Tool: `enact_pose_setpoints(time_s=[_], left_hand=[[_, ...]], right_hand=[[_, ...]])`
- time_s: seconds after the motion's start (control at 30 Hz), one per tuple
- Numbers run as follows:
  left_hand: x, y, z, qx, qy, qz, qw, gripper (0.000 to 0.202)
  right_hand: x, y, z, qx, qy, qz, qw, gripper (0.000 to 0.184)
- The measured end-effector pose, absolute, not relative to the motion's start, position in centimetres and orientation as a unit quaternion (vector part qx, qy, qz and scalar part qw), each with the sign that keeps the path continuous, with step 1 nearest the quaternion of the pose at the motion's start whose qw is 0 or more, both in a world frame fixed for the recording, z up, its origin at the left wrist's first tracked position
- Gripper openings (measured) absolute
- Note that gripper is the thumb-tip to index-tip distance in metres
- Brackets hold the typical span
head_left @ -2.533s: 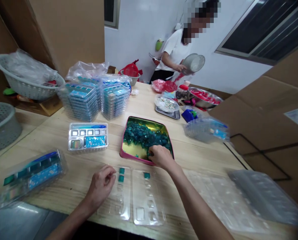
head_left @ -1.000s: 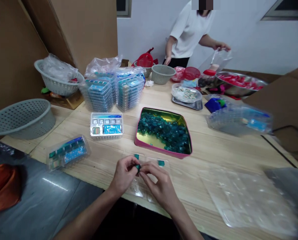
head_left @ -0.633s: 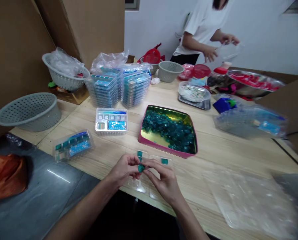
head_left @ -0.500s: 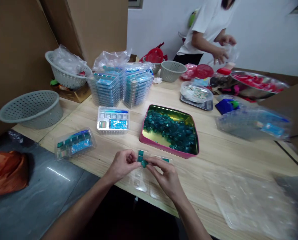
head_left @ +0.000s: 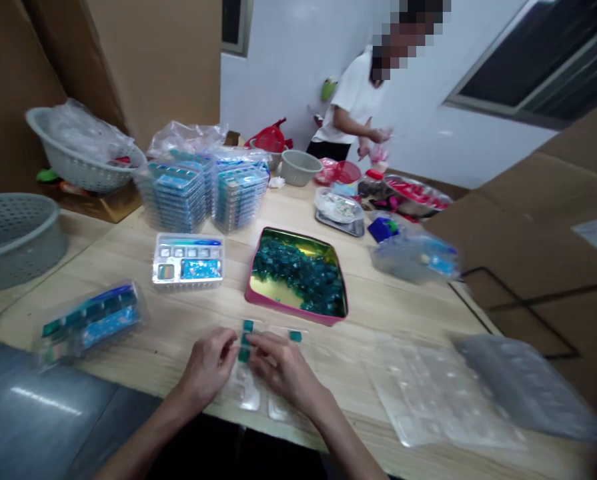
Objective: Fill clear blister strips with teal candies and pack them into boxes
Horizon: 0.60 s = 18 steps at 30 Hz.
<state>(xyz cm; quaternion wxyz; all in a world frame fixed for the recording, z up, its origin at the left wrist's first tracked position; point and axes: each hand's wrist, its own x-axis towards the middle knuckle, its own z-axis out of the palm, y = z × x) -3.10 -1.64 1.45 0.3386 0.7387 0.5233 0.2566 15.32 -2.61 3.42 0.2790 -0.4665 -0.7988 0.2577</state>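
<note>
1 small teal piece point(head_left: 243, 355) sits pinched where the 2 hands meet, low over the near edge of the wooden table point(head_left: 128, 260). The left hand point(head_left: 209, 363) curls its fingertips shut on the piece's left side, and the right hand point(head_left: 278, 367) closes thumb and forefinger on its right side. Under both hands lies a clear blister tray point(head_left: 251, 395), flat on the table. 2 more teal squares point(head_left: 248, 325) already sit in pockets at its far end, 1 on the left half and 1 on the right.

Just beyond the tray stands a pink-rimmed tin point(head_left: 258, 287) with a gold inside, holding a heap of loose teal pieces point(head_left: 301, 273). Left of the tin lies a filled pack point(head_left: 188, 260), and another filled pack point(head_left: 91, 320) lies nearer the left edge, blurred. Behind them rise 2 stacks of packs point(head_left: 203, 193) under a loose plastic bag. A grey perforated basket point(head_left: 13, 237) stands at far left. Empty clear trays point(head_left: 428, 393) spread to the right of the hands. At the far end of the table another person point(head_left: 353, 100) in a white top stands with both hands raised near a steel bowl point(head_left: 418, 193) of red items.
</note>
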Motion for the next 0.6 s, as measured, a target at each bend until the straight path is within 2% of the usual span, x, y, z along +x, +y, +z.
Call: enact_pose_setpoints(time_s=[0.07,0.13,0.2,0.3,0.37,0.6], left_hand=[[-2.8,-1.9,1.4,0.786,0.489,0.242,0.292,0.022],[-2.4,-2.2,1.4,0.825,0.458,0.209,0.257,0.025],[-2.1,-2.4,1.4,0.844,0.447,0.175,0.239,0.026],[-1.8,-2.4,1.6,0.846,0.450,0.163,0.235,0.026],[-1.7,-2.3,1.6,0.844,0.453,0.165,0.236,0.026],[-1.9,-2.4,1.5,0.835,0.447,0.215,0.238,0.021]], right_hand=[[17.7,-1.2,4.5,-0.508,-0.764,0.232,0.322,0.019],[20.6,0.8,5.5,-0.575,-0.740,0.171,0.305,0.019],[23.1,3.0,6.0,-0.642,-0.732,0.125,0.192,0.021],[25.3,6.1,6.0,-0.666,-0.733,0.136,-0.009,0.025],[25.5,7.4,5.7,-0.652,-0.738,0.159,-0.070,0.023],[25.3,8.0,5.4,-0.643,-0.746,0.167,-0.044,0.015]])
